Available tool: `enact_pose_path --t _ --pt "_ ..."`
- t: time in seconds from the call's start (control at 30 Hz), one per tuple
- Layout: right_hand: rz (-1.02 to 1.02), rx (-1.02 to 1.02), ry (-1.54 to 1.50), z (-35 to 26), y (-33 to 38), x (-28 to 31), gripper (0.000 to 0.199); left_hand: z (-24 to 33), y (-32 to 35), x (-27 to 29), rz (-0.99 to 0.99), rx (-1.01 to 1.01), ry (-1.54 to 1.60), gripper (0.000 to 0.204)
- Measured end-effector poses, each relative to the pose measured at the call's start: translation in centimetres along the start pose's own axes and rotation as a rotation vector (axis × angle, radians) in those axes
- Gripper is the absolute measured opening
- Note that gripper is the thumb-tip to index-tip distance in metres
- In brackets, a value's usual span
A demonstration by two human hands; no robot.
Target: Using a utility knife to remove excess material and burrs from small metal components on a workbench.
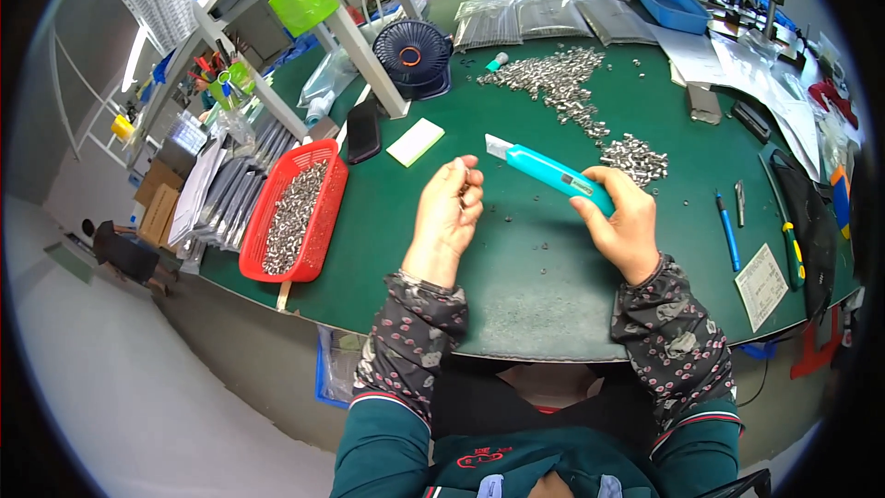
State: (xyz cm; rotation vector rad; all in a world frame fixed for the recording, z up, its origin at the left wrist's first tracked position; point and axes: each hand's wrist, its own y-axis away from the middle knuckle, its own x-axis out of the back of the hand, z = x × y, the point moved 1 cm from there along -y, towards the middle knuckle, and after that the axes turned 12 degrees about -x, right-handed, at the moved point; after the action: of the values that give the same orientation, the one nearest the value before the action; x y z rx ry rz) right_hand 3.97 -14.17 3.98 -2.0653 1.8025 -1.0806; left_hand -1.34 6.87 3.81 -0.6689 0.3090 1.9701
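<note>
The right hand (629,221) is clamped around a turquoise plastic utility knife (558,175), held above the dark green tabletop (378,212), its metal blade (499,147) out and pointing toward the left hand (448,217). The two hands are apart; the left's fingers curl inward (whether around anything, I cannot tell). Small silvery metal pieces (553,77) lie heaped beyond the knife; similar ones fill a red plastic basket (324,229).

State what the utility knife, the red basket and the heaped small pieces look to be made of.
Knife handle: smooth turquoise, probably hard plastic. Knife blade: thin, flat and grey, so likely steel. Red basket: slightly glossy, one-coloured, with perforated walls, suggesting moulded plastic. Small pieces: silvery with bright glints, apparently metal; whether solid or plated, I cannot tell.
</note>
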Motion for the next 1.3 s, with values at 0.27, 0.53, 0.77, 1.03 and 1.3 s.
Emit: enact_pose_path --t 0.27,0.53,0.77,1.03,1.3 --pt "-0.091 -0.070 -0.006 0.8 0.4 -0.3 0.024 -2.3 0.3 1.9 -0.094 0.022 0.056 0.018" --pt "-0.327 -0.347 -0.159 1.4 0.5 -0.8 0.024 -2.2 -0.4 3.0 -0.106 0.018 0.108 0.014" --pt "-0.440 -0.431 -0.223 1.3 0.6 -0.8 0.025 -2.4 -0.4 3.0 -0.125 0.034 0.103 0.013" --pt "-0.434 -0.431 -0.134 1.4 0.5 -0.7 0.026 -2.3 -0.2 2.7 -0.125 -0.004 0.005 0.015" --pt "-0.269 -0.185 0.072 0.4 0.6 -0.4 0.025 -2.4 -0.4 3.0 -0.120 -0.006 -0.063 0.021"
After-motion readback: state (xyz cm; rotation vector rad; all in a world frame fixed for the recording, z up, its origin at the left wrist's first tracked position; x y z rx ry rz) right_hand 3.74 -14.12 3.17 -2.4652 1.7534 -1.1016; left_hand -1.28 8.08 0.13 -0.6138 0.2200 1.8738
